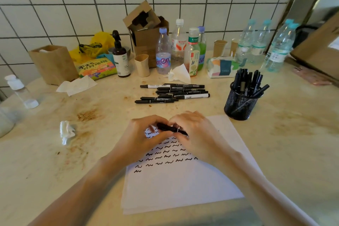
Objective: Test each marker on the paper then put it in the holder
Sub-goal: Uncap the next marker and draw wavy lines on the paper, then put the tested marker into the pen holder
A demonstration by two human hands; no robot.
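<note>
While over paper [183, 185], both hands' fingers [161, 122] curl round black marker [167, 127].

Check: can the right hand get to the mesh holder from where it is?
Probably yes. The mesh holder stands just beyond the right hand, with bare table between; both hands currently grip a marker.

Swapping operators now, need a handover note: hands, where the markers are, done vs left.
Left hand and right hand both grip one black marker over the paper; cap state unclear.
Paper holds rows of test squiggles, lower half blank.
Holder, right of the paper, already has many markers.
Pile of markers lies beyond the paper, not yet put away.
Left: finish this marker, put it in the holder, then work through the pile.
</note>
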